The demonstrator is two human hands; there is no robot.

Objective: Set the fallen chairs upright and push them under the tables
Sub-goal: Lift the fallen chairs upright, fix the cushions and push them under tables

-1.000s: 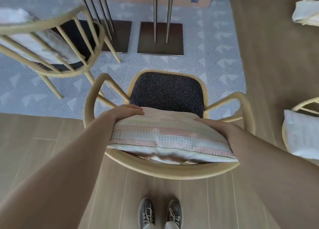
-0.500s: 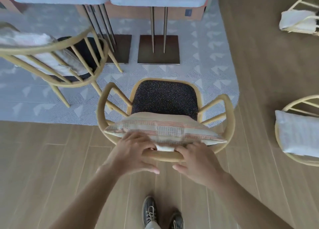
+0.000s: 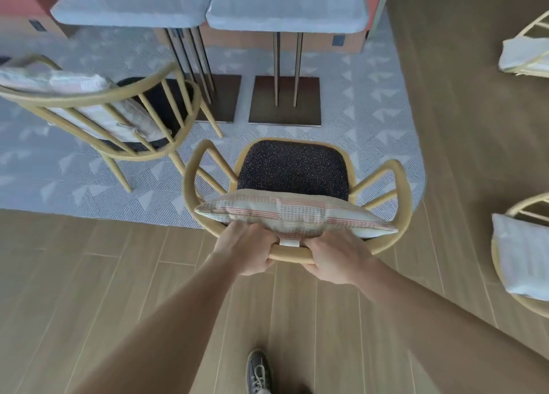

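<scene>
Both hands (image 3: 292,252) grip the upright chair's (image 3: 404,191) backrest

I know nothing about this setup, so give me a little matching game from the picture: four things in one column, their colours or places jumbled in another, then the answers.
Things
1. seat of the held chair
2. cushion
3. left hand
4. shoe

Descriptions
A. cream with reddish stripes
B. on the wooden floor, at the bottom of the view
C. black with pale speckles
D. gripping the back rail

Pairs: 1-C, 2-A, 3-D, 4-B
</scene>
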